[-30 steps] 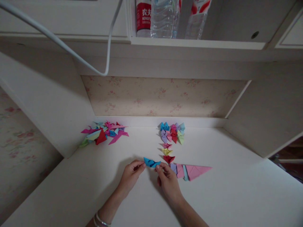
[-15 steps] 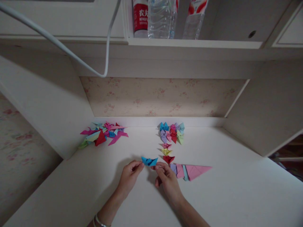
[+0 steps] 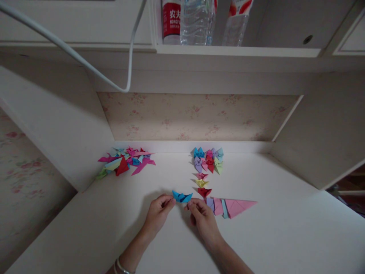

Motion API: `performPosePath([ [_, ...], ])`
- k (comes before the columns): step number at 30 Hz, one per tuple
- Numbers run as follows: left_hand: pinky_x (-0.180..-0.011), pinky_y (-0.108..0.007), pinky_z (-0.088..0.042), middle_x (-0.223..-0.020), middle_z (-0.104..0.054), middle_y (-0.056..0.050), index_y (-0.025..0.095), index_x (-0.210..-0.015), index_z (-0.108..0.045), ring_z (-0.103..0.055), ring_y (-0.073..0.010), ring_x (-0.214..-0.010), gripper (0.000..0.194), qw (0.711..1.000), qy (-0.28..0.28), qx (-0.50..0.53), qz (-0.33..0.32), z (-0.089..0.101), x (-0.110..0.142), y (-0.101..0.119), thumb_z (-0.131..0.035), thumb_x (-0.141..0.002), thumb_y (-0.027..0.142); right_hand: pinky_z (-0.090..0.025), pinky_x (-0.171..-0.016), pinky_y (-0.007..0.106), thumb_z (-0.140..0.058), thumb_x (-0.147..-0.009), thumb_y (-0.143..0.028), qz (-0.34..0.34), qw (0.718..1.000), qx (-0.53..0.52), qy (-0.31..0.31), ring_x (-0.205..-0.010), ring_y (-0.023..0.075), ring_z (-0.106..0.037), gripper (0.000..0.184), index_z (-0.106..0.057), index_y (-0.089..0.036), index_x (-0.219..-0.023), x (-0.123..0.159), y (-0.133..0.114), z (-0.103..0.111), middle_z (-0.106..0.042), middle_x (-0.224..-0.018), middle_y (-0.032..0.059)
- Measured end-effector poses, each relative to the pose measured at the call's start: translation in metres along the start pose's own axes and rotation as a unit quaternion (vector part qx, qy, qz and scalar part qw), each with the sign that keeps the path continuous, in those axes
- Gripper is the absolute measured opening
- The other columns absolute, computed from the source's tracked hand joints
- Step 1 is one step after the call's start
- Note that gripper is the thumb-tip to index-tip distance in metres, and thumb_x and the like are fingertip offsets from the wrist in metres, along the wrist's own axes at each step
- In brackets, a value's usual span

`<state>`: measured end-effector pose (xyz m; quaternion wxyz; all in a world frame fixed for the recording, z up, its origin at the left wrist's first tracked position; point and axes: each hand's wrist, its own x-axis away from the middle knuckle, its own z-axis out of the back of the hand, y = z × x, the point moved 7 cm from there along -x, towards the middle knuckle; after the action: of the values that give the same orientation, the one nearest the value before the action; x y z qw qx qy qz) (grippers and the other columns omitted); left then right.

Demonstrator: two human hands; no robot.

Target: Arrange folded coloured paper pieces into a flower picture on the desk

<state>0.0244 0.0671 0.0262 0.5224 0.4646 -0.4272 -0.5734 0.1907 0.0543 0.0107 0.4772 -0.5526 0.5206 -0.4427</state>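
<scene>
A small blue origami boat (image 3: 182, 197) is held up over the white desk between both hands. My left hand (image 3: 159, 211) pinches its left tip between thumb and fingers. At the other end, my right hand (image 3: 202, 217) grips the right tip the same way. Just beyond the right hand sit a red folded paper boat (image 3: 204, 191), a yellow one (image 3: 202, 183) and a pink one (image 3: 202, 176) in a column. Flat pink folded paper (image 3: 239, 207) lies to the right of that hand, with lilac and pale blue pieces beside it.
A heap of colourful folded paper (image 3: 125, 161) rests at the back left. Several folded paper pieces (image 3: 209, 161) stand grouped at the back centre. Overhead are a white cable (image 3: 85, 68) and a shelf with plastic bottles (image 3: 195, 23). Side panels flank the desk (image 3: 273, 236).
The blue boat has tilted, its left tip now higher and its middle slightly lower. Both hands keep their pinch on it. The whole view has shifted slightly.
</scene>
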Motion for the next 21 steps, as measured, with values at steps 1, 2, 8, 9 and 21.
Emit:
performPosePath([
  [1, -0.056, -0.022, -0.03, -0.064, -0.043, 0.003, 0.013, -0.073, -0.065, -0.037, -0.011, -0.061, 0.03, 1.0, -0.001, 0.002, 0.001, -0.0003, 0.0001, 0.0, -0.06, -0.08, 0.041, -0.028, -0.039, 0.02, -0.061, -0.082, -0.047, 0.003, 1.0, 0.004, -0.001, -0.041, 0.0061, -0.039, 0.031, -0.063, -0.016, -0.079, 0.0001, 0.0002, 0.0005, -0.055, -0.063, -0.0019],
  [2, -0.055, -0.022, -0.03, -0.064, -0.043, 0.003, 0.013, -0.073, -0.065, -0.037, -0.011, -0.061, 0.03, 1.0, -0.002, 0.003, 0.0, -0.0006, 0.0002, 0.0003, -0.06, -0.08, 0.041, -0.028, -0.04, 0.02, -0.06, -0.083, -0.046, 0.006, 1.0, 0.007, -0.001, -0.042, 0.0062, -0.039, 0.031, -0.063, -0.016, -0.08, 0.0, 0.0004, 0.0012, -0.055, -0.063, -0.0017],
  [8, -0.056, -0.022, -0.031, -0.065, -0.046, 0.002, 0.014, -0.072, -0.067, -0.039, -0.0113, -0.062, 0.028, 1.0, -0.004, 0.007, -0.018, -0.0023, 0.0007, 0.0041, -0.06, -0.081, 0.039, -0.027, -0.04, 0.021, -0.059, -0.083, -0.045, 0.014, 1.0, 0.015, 0.005, -0.042, 0.0069, -0.039, 0.029, -0.063, -0.017, -0.079, -0.0013, -0.0007, 0.0038, -0.051, -0.06, -0.0028],
  [9, -0.056, -0.022, -0.031, -0.066, -0.048, 0.001, 0.014, -0.073, -0.067, -0.04, -0.0114, -0.062, 0.028, 1.0, -0.001, 0.011, -0.016, -0.0023, 0.0007, 0.0044, -0.06, -0.081, 0.04, -0.027, -0.04, 0.021, -0.06, -0.083, -0.045, 0.014, 1.0, 0.012, 0.006, -0.042, 0.0069, -0.039, 0.029, -0.063, -0.017, -0.078, -0.0014, -0.0014, 0.0037, -0.05, -0.06, -0.0033],
  [21, -0.048, -0.021, -0.024, -0.055, -0.04, 0.006, 0.014, -0.078, -0.067, -0.029, -0.0079, -0.05, 0.029, 0.998, -0.009, 0.048, 0.038, -0.0041, 0.0031, 0.0041, -0.062, -0.078, 0.043, -0.028, -0.038, 0.02, -0.062, -0.08, -0.049, 0.007, 1.0, -0.009, 0.024, -0.04, 0.0061, -0.04, 0.032, -0.06, -0.018, -0.078, -0.0008, -0.0055, 0.0041, -0.052, -0.066, -0.0031],
])
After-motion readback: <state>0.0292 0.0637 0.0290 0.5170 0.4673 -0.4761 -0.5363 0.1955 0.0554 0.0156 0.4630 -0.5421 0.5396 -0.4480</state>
